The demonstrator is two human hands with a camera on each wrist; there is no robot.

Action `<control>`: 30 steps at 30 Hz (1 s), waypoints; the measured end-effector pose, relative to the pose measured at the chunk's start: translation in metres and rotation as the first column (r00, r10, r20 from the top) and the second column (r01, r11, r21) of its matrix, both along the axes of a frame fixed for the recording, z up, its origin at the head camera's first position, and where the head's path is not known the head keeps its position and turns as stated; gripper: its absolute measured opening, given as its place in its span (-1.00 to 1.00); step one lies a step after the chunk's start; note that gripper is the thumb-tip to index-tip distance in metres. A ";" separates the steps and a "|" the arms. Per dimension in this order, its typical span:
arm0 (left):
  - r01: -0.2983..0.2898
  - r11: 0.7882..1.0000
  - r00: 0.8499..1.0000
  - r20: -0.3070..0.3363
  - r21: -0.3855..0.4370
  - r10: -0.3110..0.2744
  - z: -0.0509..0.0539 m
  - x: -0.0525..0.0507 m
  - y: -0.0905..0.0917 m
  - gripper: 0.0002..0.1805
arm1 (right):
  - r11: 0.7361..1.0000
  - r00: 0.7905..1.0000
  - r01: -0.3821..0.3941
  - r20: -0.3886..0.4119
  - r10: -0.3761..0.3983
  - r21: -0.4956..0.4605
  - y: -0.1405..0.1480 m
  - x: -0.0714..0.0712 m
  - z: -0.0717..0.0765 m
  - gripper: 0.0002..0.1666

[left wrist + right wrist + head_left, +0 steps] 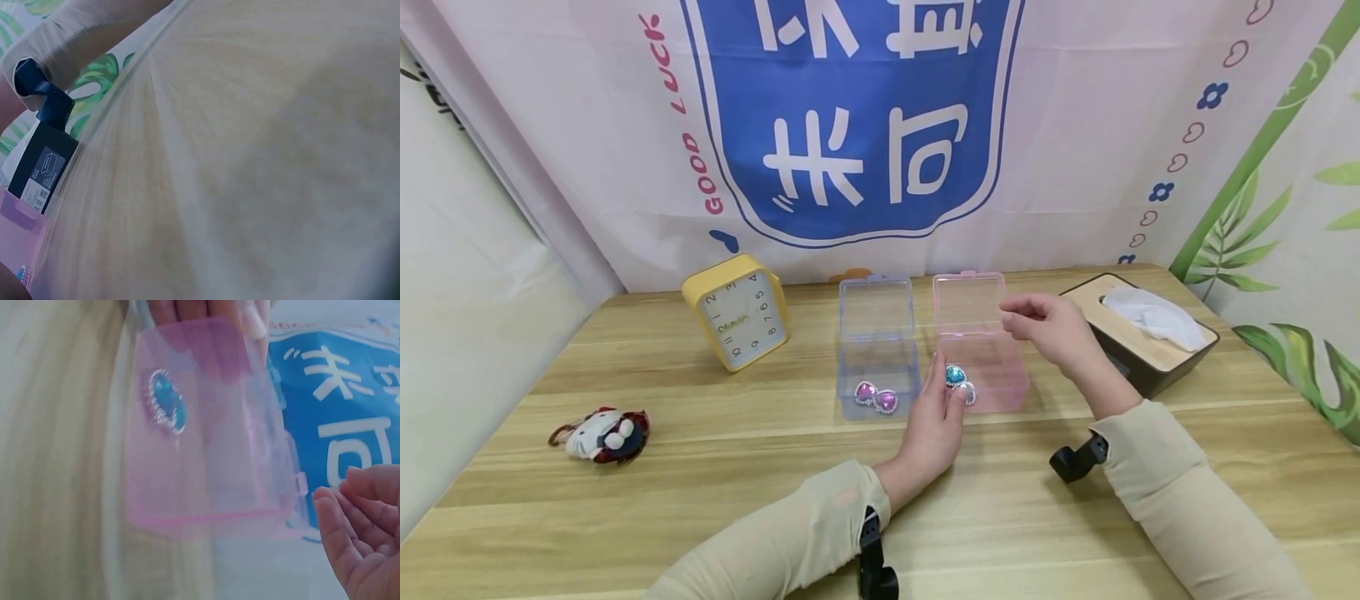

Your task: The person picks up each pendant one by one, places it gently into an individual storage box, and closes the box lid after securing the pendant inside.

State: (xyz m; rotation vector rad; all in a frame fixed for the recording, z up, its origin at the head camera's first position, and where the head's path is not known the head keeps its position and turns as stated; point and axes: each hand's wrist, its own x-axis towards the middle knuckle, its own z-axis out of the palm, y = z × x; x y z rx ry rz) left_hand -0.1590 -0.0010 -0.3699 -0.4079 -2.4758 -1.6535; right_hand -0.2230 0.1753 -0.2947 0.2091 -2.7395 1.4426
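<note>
A clear pink lidded box (1011, 375) stands with its lid raised at the back. Inside lie a blue heart-shaped gem (955, 375) and a paler gem (969, 395), both edged in small stones. My left hand (934, 417) rests against the box's left side, fingers straight along the wall. To the right of the raised lid, my right hand (1045, 329) is in the air, its fingers loosely bent and nothing visible between them. Just left of my left hand, a clear blue box (850, 367), also lid up, contains two pink-purple gems (876, 397).
A tissue box (1150, 371) stands behind and right of my right hand. A yellow clock (737, 312) is at the back left; a plush cat-faced charm (602, 435) lies on the wooden table (722, 467) at left. A printed curtain (1075, 125) hangs behind the table.
</note>
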 end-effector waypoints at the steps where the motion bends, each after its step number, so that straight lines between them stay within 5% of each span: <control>1: -0.002 1.000 1.000 0.001 -0.001 0.002 0.000 0.000 0.000 -0.36 | 1.000 1.000 0.011 0.011 -0.011 -0.024 0.002 -0.001 -0.002 -0.62; 17: -0.015 1.000 0.999 0.033 -0.001 0.015 0.000 0.000 0.000 -0.35 | 0.973 0.965 0.093 0.258 -0.037 -0.209 0.016 -0.027 -0.030 -0.48; 30: -0.022 1.000 1.000 0.006 0.002 0.022 -0.002 0.000 0.002 -0.35 | 0.930 0.960 0.092 0.278 0.012 -0.356 0.007 -0.059 -0.005 -0.40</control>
